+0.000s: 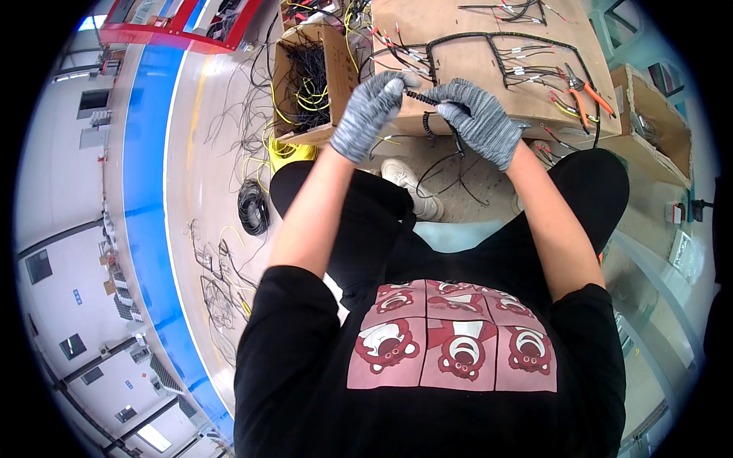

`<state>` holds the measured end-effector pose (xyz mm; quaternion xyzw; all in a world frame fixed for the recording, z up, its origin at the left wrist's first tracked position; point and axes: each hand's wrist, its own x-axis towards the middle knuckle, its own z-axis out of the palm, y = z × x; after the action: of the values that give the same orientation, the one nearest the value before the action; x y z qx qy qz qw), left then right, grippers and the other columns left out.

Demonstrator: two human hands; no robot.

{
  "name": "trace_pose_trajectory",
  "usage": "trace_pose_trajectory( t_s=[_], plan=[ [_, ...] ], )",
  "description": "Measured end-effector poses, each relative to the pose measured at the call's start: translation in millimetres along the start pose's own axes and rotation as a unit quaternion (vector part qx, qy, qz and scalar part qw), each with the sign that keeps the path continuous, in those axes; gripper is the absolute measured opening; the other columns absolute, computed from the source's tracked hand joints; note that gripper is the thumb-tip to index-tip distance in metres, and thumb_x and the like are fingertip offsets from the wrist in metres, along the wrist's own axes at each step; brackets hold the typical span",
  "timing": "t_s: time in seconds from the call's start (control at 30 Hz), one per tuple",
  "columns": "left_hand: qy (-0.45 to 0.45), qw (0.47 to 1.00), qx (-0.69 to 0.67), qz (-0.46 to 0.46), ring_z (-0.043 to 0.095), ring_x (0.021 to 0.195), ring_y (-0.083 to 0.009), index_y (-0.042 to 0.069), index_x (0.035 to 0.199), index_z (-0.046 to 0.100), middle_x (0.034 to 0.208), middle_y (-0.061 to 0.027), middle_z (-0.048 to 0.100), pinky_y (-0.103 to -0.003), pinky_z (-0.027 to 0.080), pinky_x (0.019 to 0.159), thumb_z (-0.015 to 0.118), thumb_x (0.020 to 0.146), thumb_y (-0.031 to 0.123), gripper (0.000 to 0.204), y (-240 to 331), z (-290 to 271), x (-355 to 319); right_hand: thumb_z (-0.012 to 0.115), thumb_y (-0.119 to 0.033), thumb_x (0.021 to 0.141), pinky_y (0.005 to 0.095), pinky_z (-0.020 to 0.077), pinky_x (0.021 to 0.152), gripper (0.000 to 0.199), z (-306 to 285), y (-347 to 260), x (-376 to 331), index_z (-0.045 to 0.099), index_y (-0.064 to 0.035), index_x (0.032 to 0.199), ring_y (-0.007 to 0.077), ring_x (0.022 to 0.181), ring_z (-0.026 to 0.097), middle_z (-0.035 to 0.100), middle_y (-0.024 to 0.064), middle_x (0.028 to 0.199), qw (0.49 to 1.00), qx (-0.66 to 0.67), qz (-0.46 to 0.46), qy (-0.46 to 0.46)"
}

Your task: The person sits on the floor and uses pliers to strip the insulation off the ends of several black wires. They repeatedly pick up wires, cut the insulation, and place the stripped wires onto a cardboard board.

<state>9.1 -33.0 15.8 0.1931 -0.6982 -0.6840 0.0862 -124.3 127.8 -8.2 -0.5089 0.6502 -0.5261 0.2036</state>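
Grey knitted gloves cover both hands, held at the front edge of a wooden worktop (pixel 466 107). My left hand (pixel 368 116) is closed in a pinch on one end of a short stretch of black spiral-wrapped cable (pixel 419 97). My right hand (pixel 481 122) grips the same cable a little to the right, fingers bent round it. A coiled piece of black wrap (pixel 427 125) and thin black wires (pixel 456 177) hang below the right hand. Behind the hands, a black wire harness (pixel 467 36) with red- and white-tipped branches lies on the worktop. Glove fingers partly hide the cable.
Orange-handled cutters (pixel 586 93) lie at the worktop's right. A cardboard box (pixel 341 72) of tangled black and yellow wires stands left, another box (pixel 663 158) right. A black wire coil (pixel 253 208) and loose wires (pixel 217 278) lie on the floor left. My knees flank the worktop's front.
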Motion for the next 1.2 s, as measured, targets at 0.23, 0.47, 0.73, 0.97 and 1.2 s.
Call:
trace_pose_trajectory(
  t_s=[0.23,0.47,0.73,0.97,1.2],
  plan=[
    [0.090,0.989,-0.101,0.051,0.039,0.049,-0.0023,0.004,0.106,0.058,0.064,0.0021,0.053,-0.016,0.029,0.042,0.044,0.095,0.029,0.031,-25,36,-11,0.057,-0.010,0.081,0.0352,0.0468,0.079,0.017,8,3,-1,0.061,-0.0002,0.094,0.0308,0.084,0.058,0.060,0.0165,0.089,0.996,-0.030,0.077,0.032],
    [0.162,0.973,-0.164,0.010,0.033,0.046,-0.0006,0.006,0.095,0.059,0.063,0.0034,0.051,-0.016,0.025,0.039,0.043,0.095,0.035,0.033,-26,54,0,0.058,-0.013,0.081,0.0372,0.0461,0.070,0.015,19,17,-1,0.059,0.0018,0.086,0.0338,0.076,0.057,0.058,0.0180,0.081,0.990,-0.091,-0.027,0.108],
    [0.218,0.963,-0.157,0.014,0.038,0.044,-0.0042,0.008,0.085,0.059,0.059,0.0023,0.051,-0.017,0.029,0.039,0.041,0.096,0.033,0.033,-45,50,14,0.051,-0.022,0.085,0.0419,0.0443,0.079,0.021,35,18,13,0.059,-0.0026,0.089,0.0361,0.085,0.055,0.058,0.0181,0.092,0.986,-0.150,0.020,0.066],
    [0.151,0.987,0.016,0.056,0.045,0.062,-0.0053,0.006,0.090,0.063,0.069,0.0017,0.058,-0.019,0.036,0.057,0.054,0.090,0.021,0.018,-17,3,22,0.057,-0.012,0.083,0.0376,0.0445,0.080,0.017,27,22,18,0.060,-0.0024,0.096,0.0322,0.086,0.054,0.056,0.0170,0.089,0.998,-0.061,-0.017,0.021],
    [0.111,0.991,0.076,0.010,0.043,0.055,-0.0042,0.006,0.093,0.062,0.071,0.0008,0.060,-0.018,0.034,0.051,0.053,0.090,0.021,0.018,-23,-17,23,0.058,-0.008,0.081,0.0372,0.0451,0.080,0.027,20,21,19,0.058,-0.0057,0.108,0.0304,0.086,0.055,0.055,0.0169,0.097,0.995,-0.078,0.055,-0.030]
  ],
)
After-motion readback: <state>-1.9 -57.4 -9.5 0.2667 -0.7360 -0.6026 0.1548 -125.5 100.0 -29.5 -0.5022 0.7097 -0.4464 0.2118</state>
